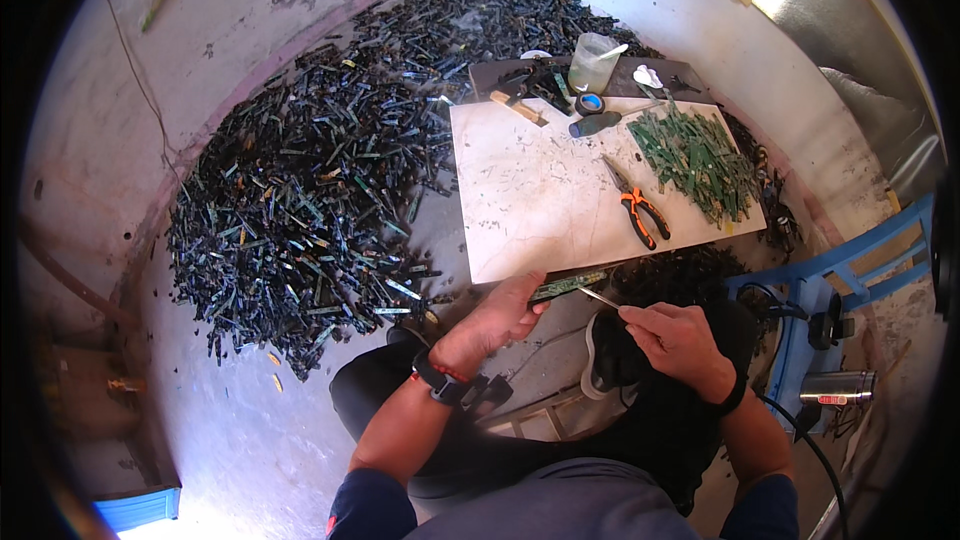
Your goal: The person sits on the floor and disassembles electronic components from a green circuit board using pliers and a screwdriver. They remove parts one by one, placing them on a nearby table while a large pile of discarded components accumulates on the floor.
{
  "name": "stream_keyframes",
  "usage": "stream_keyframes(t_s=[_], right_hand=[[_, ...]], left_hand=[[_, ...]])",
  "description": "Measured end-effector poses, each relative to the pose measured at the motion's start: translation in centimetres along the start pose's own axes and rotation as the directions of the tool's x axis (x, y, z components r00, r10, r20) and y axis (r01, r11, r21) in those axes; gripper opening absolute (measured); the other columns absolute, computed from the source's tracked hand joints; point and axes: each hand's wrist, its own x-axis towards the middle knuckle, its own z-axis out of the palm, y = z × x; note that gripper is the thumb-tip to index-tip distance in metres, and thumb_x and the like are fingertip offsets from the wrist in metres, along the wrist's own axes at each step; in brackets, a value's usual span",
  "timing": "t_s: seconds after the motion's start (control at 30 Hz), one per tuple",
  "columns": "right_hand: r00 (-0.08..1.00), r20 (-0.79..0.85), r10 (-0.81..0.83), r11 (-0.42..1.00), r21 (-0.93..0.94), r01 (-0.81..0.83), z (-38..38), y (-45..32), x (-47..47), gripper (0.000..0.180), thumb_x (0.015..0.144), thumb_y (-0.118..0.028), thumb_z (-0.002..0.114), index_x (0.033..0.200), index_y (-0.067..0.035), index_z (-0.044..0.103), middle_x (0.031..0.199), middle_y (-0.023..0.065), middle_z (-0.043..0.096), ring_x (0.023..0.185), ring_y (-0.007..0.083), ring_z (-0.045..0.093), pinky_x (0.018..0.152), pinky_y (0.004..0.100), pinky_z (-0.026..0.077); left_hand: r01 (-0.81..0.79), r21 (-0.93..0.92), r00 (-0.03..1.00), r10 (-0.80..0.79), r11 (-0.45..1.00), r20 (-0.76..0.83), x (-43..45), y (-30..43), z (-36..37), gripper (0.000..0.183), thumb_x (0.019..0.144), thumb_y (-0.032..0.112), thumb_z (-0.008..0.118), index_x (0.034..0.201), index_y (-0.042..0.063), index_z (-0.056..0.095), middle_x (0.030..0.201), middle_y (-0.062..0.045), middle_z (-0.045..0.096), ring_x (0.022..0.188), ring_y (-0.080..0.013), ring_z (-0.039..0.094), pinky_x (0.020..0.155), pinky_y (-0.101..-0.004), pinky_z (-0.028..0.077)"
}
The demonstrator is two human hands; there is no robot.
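Note:
My left hand [511, 307] grips one end of a narrow green circuit board strip [564, 286], which has a dark edge along it. The strip lies just past the near edge of a white board [525, 195]. In my right hand [671, 337] is a slim metal hand tool [600, 297]; its tip meets the strip, or comes very close to it. My fingers hide its handle, so its exact kind is unclear. Long-nose pliers [636, 204] with orange and black handles rest on the board beyond my hands.
Green circuit strips [697, 157] are heaped on the board's right. Behind stand a plastic cup [592, 64], a tape roll [589, 103] and a dark-handled tool [595, 124]. Dark strips [300, 202] cover the floor at left. A blue chair [799, 345] and a steel flask [838, 388] are at right.

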Motion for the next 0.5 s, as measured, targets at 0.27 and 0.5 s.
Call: stream_keyframes(t_s=[0.27, 0.5], right_hand=[[0.85, 0.247, 0.466, 0.535, 0.686, -0.492, 1.9, 1.0, -1.2, 0.023, 0.086, -0.005, 0.067, 0.108, 0.0, 0.068, 0.072, 0.009, 0.064, 0.059, 0.0061, 0.056, 0.051, 0.0237, 0.045], [0.994, -0.074, -0.079, 0.975, -0.213, 0.062, 2.0, -0.1, -0.5, 0.019, 0.082, -0.003, 0.065, 0.101, -0.004, 0.07, 0.072, 0.0088, 0.064, 0.06, 0.0216, 0.062, 0.052, 0.026, 0.048]], left_hand=[[-0.01, -0.015, 1.0, 0.009, 1.0, -0.009, 0.1, 0.4, -0.4, 0.049, 0.101, 0.047, 0.035, 0.067, 0.012, 0.041, 0.049, 0.007, 0.025, 0.037, -0.006, 0.019, 0.035, -0.0233, 0.013], [0.005, -0.045, 1.0, -0.004, 0.999, 0.021, 0.5, -0.5, 0.1, 0.049, 0.101, 0.047, 0.032, 0.067, 0.012, 0.042, 0.047, 0.006, 0.023, 0.036, -0.0071, 0.016, 0.036, -0.025, 0.012]])
